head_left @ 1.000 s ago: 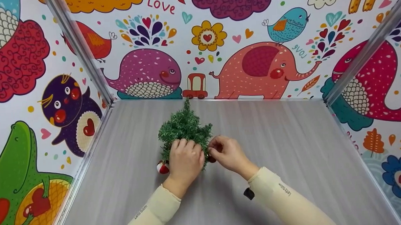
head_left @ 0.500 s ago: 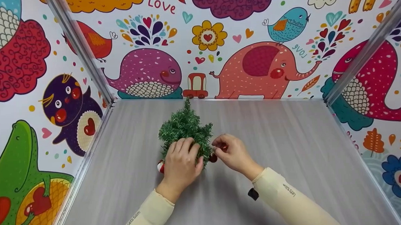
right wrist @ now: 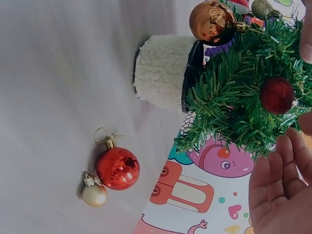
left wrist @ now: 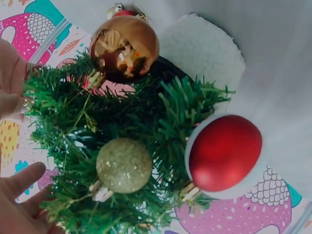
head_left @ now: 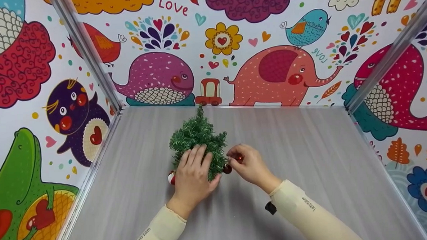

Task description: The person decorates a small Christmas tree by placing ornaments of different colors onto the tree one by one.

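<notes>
A small green artificial Christmas tree [head_left: 196,135] with a fluffy white base [right wrist: 163,70] has baubles hanging on it. My left hand [head_left: 193,171] rests on the tree's near side, fingers extended over the branches. My right hand [head_left: 249,163] is at the right side, thumb and index finger close together near a dark red glitter bauble [right wrist: 277,96]. I see nothing held between them. The left wrist view shows a copper bauble [left wrist: 125,48], a gold glitter bauble [left wrist: 124,165] and a red-and-white bauble [left wrist: 226,153] on the branches.
On the grey tabletop [head_left: 300,138] lie a shiny red bauble [right wrist: 117,168] and a small pale gold bauble [right wrist: 94,195], touching or nearly so. Metal-framed panels with cartoon animals, such as a coral elephant [head_left: 273,77], stand around the table's far and side edges.
My right hand has drawn slightly right, away from the branch, and the dark red bauble shows more plainly. My left hand has shifted a little left, its fingers straighter and more spread.
</notes>
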